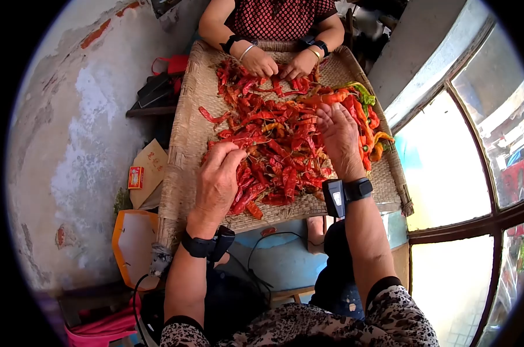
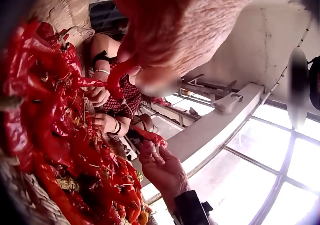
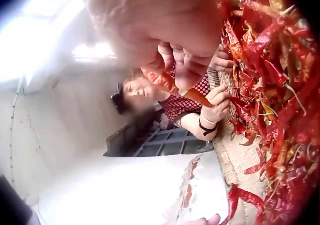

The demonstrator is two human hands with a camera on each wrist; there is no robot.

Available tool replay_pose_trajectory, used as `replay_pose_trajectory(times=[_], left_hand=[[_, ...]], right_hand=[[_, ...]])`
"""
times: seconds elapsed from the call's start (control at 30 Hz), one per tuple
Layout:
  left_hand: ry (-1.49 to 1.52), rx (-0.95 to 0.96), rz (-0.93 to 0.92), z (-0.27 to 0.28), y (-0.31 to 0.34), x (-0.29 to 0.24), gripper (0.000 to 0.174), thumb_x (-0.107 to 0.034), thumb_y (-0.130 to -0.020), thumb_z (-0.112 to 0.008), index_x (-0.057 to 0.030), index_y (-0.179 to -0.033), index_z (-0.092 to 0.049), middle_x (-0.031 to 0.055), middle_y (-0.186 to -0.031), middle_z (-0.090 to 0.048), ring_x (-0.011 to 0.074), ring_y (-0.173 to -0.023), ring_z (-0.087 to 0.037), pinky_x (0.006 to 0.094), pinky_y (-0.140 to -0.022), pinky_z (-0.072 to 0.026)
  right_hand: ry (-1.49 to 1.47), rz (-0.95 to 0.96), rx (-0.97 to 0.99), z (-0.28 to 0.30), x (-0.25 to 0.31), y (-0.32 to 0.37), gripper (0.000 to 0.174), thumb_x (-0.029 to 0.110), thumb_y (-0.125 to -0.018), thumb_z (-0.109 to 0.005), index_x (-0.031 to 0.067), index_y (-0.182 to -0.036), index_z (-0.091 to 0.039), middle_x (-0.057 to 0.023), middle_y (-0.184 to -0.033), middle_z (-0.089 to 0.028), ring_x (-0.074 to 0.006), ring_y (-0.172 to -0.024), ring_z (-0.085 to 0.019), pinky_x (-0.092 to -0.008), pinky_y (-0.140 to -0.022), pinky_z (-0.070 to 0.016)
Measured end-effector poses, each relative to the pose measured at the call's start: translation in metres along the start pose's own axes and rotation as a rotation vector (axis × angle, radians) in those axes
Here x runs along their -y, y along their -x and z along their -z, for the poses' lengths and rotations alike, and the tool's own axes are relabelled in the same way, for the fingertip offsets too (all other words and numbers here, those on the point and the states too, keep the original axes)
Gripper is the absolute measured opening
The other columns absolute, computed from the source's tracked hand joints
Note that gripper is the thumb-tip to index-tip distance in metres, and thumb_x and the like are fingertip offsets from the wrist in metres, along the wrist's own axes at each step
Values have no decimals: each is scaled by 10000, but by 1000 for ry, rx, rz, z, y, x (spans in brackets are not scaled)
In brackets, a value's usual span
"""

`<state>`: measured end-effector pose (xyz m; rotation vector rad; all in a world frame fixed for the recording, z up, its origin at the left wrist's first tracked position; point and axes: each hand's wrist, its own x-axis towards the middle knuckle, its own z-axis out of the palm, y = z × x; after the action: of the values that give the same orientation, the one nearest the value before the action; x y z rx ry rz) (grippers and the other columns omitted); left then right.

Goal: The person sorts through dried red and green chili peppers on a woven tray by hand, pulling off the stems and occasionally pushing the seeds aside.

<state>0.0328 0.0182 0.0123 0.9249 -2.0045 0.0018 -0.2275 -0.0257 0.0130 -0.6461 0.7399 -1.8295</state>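
Note:
A large heap of dried red chili peppers (image 1: 282, 136) covers much of a woven tray (image 1: 181, 133). Over the near left part of the heap, my left hand (image 1: 216, 182) pinches a curved red chili pepper (image 2: 116, 79), seen hanging from its fingers in the left wrist view. My right hand (image 1: 339, 139), raised over the right side of the heap, holds an orange-red chili pepper (image 3: 162, 80) between thumb and fingertips. Its fingers are curled in the right wrist view.
Across the tray, another person's hands (image 1: 299, 63) work among the chilies. Larger, fresher orange and green peppers (image 1: 363, 115) lie along the tray's right side. A plastered wall (image 1: 94, 144) stands at left, a window (image 1: 447, 162) at right. A matchbox (image 1: 135, 177) sits on cardboard.

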Motion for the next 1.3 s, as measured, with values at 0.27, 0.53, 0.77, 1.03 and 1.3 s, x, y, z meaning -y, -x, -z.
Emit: replay_pose_trajectory(times=[0.27, 0.53, 0.77, 1.03, 1.3], left_hand=[[12, 47, 27, -7, 0, -9, 226, 87, -832, -557, -4, -1030, -617, 118, -1025, -579, 288, -899, -635, 357, -724, -553], [285, 84, 162, -25, 6, -23, 193, 59, -891, -530, -22, -1051, -601, 105, -1007, -578, 230, -829, -632, 319, -689, -532], [271, 53, 292, -14, 0, -18, 267, 12, -866, -600, -32, -1129, -584, 124, -1155, -555, 246, -1003, -611, 326, -791, -533], [155, 465, -206, -37, 21, -37, 493, -176, -725, -763, -108, -1187, -603, 113, -1298, -480, 306, -1198, -462, 439, -997, -433], [-385, 559, -92, -38, 19, -11, 316, -8, -787, -597, -86, -1089, -643, 131, -1152, -559, 317, -1144, -486, 502, -1019, -358]], right_hand=[[1011, -41, 676, -3, -10, 27, 469, 214, -884, -680, 12, -1278, -526, -100, -964, -648, -184, -863, -630, -309, -772, -531], [886, 7, 850, -23, -33, 49, 289, 184, -866, -695, 15, -1093, -639, -97, -952, -680, -184, -876, -636, -322, -760, -524], [749, -38, 414, -8, -22, 17, 298, 221, -925, -633, -11, -1108, -594, -51, -848, -659, -84, -700, -586, -248, -577, -497], [858, 127, 129, 4, -12, 16, 584, 314, -948, -572, -37, -1371, -378, -131, -902, -657, -118, -713, -605, -249, -557, -495], [914, 18, 397, 2, -6, 33, 317, 203, -944, -591, -56, -1126, -601, -78, -805, -654, -114, -682, -594, -275, -602, -486]])
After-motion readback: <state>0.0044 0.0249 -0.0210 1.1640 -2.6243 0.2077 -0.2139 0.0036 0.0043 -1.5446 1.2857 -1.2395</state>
